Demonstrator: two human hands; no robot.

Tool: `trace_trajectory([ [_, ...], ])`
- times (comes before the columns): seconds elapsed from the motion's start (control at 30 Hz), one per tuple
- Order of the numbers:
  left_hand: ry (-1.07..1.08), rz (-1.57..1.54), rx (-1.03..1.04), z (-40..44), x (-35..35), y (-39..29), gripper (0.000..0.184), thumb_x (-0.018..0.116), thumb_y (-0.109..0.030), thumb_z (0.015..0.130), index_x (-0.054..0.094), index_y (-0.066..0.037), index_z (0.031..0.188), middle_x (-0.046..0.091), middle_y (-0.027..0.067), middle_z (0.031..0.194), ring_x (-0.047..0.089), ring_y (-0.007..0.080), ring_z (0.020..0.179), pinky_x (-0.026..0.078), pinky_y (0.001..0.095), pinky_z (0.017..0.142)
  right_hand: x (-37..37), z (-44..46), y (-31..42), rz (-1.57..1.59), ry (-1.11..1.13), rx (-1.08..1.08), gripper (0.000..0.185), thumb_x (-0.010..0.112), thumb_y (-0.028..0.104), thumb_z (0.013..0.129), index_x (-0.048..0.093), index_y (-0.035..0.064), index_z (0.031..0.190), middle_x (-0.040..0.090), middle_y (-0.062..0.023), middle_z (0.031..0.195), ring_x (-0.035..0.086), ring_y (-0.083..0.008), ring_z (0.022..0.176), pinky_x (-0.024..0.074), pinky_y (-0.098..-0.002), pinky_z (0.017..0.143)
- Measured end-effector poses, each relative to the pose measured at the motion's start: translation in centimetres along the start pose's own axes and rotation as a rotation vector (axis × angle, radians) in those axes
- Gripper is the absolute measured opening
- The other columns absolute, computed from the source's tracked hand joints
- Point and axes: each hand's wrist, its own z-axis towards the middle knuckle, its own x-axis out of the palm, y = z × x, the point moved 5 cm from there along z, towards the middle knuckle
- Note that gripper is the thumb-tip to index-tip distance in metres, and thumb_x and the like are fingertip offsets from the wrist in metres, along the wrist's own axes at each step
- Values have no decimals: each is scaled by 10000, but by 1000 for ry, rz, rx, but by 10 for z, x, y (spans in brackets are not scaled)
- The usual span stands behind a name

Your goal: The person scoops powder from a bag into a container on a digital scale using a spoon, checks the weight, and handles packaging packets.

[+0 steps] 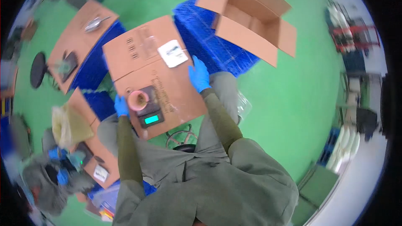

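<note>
In front of me is a cardboard surface (176, 96) with printed lettering. A dark digital scale (155, 118) with a lit green display lies on its near left part. A pink cup (137, 100) with some brownish contents rests on the scale. My left hand (121, 106), in a blue glove, is at the left edge beside the cup, fingers extended; whether it touches the cup I cannot tell. My right hand (199, 75), also gloved in blue, lies at the right edge with fingers apart. Near it sits a white packet (173, 53) with a dark print.
An open cardboard box (251, 19) stands ahead on a blue-wrapped stack (209, 37). To the left, another cardboard-topped stand carries a metal scoop (95, 24) and a scale. A co-worker (50, 175) in blue gloves sits lower left near a yellowish bag (71, 125). A stool (182, 140) is below me.
</note>
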Motion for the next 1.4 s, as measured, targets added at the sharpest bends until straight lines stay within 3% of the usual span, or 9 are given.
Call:
trace_trajectory([
  [0.07,-14,-62,82,11,8,56,430,498,-146,959,514,83,1323,614,175,1267,581,216,1090,487,367,936,-90,16,37,40,-238,-46,365,620,206,923,602,25,1240,658,-210,1131,624,-367,1048,489,-452,924],
  [0.2,-28,-422,-287,-14,-17,-30,503,507,-186,985,440,91,1400,563,147,1326,570,218,1138,473,342,979,-195,3,-32,147,-481,244,228,612,186,939,688,21,1076,677,-164,1108,640,-299,1012,504,-382,878],
  [0.43,82,-88,-199,-5,-26,32,524,514,-220,984,443,78,1409,588,151,1292,599,213,1106,495,341,957,-124,-24,-330,-257,-250,802,652,675,505,856,574,-35,1207,662,-237,1128,682,-300,938,547,-391,798],
  [0.53,35,-130,-176,-12,-24,36,405,505,-218,987,538,45,1293,631,123,1186,620,195,1020,509,335,905,-96,-5,-331,514,12,917,666,695,539,835,564,-18,1175,675,-209,1045,695,-299,784,564,-432,641],
  [0.67,74,-419,-234,-21,-17,42,311,482,-228,1007,612,-1,1173,665,87,1098,636,180,950,521,332,850,-87,-16,-335,739,-92,960,538,671,448,897,563,-7,1162,678,-139,884,658,-264,621,523,-392,505],
  [1.2,-37,-558,-194,-58,-18,-1,293,441,-257,1025,583,-63,858,593,41,890,466,135,790,445,338,724,-82,-156,-296,895,-171,1018,446,679,472,903,603,78,1097,640,-96,774,629,-233,527,481,-348,406],
  [1.23,-164,-561,-306,-60,-11,18,388,467,-252,1022,565,47,1249,606,116,1248,567,210,1116,459,360,982,-80,-165,-297,897,-188,1030,453,677,475,902,601,75,1100,641,-102,783,637,-240,534,483,-352,405],
  [1.33,-203,-852,-372,-70,-12,4,319,418,-300,1038,620,-57,1079,634,69,1026,586,186,957,485,338,848,-66,-195,-310,807,-164,958,471,664,480,907,594,63,1114,645,-125,814,652,-253,554,492,-356,414],
  [1.4,-99,-903,-398,-83,-20,0,375,449,-306,1036,515,-13,1261,566,99,1220,550,211,1103,461,351,944,-74,-212,-308,691,-56,948,490,639,475,922,587,38,1138,653,-158,848,651,-244,572,512,-347,458],
])
